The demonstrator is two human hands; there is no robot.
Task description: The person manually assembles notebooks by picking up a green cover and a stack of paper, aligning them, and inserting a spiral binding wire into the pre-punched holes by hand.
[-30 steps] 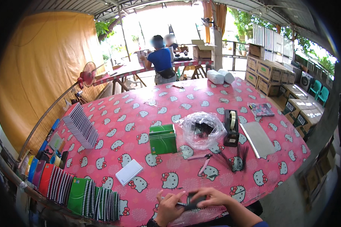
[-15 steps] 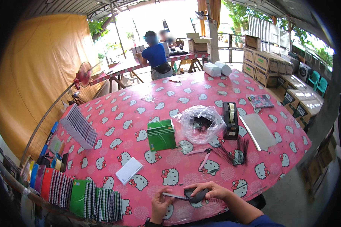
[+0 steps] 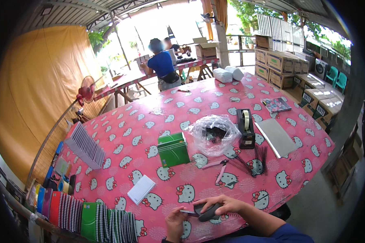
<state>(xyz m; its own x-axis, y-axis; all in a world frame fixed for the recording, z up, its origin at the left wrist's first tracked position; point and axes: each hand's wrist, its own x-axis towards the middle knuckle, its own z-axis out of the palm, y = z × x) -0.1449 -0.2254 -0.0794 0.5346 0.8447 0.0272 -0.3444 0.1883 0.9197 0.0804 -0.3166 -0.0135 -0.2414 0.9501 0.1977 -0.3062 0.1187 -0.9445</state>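
Note:
Close to the table's near edge, my left hand (image 3: pixel 175 222) is closed, its fingertips pinching a thin pad (image 3: pixel 188 211) seen edge-on, with a pale edge; it looks like a small notebook. My right hand (image 3: pixel 223 204) curls over a dark grey rounded object (image 3: pixel 209 215) against the pad's other end; its kind is unclear. A white spiral notepad (image 3: pixel 141 189) lies beyond my left hand. Beyond my right hand are pink-handled pliers (image 3: pixel 217 167) and loose black spiral coils (image 3: pixel 251 163). Green notebooks (image 3: pixel 173 150) are stacked near the table's middle.
Rows of spiral notebooks (image 3: pixel 105 222) stand at the near left, with another stack (image 3: pixel 85 146) behind. A clear plastic bag (image 3: pixel 213 135), a tape dispenser (image 3: pixel 245 128) and a grey board (image 3: pixel 275 137) lie to the right. A person in blue (image 3: pixel 162 67) works at the far table.
The whole view has shifted slightly. Both hands stay together at the near edge, the pad now more tilted and more hidden by the dark grey object.

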